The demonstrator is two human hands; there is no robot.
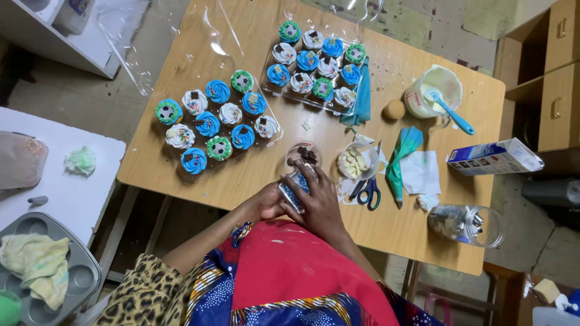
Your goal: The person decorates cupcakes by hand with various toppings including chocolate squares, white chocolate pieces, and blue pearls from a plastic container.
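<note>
Sprinkle jar [295,188], small and clear, packed with blue beads, held over the near edge of the wooden table [254,181], just this side of a little round tub of chocolate pieces [303,155]. Probably light, rigid plastic, smooth and a touch slippery under frosting-smeared fingers; best taken round the barrel, across its width, not by the cap end. Likely to spill if tipped with the lid loose; whether the lid is on cannot be told.

Largest first, then downward:

Wooden table, crowded. Left of centre, an open clear tray of cupcakes [217,121], blue, white and green swirls, soft tops, easily marred by a brush of the wrist. Farther back, a second tray of cupcakes [316,63], same colours. At right, a white tub of frosting [434,90] with a blue spatula [453,115] standing in it. Near it, a teal piping bag [400,160], limp, lying on its side. Beside that, a tub of white chunks [357,162], and blue-handled scissors [367,192] just right of the hands. At the near right corner, a glass jar [465,224] on its side.

Right hand [320,205] wrapped over the jar from above, fingers curled and closed on it. Left hand [266,202] cupped underneath and at the side, fingers closed against the jar, both hands touching each other.
</note>
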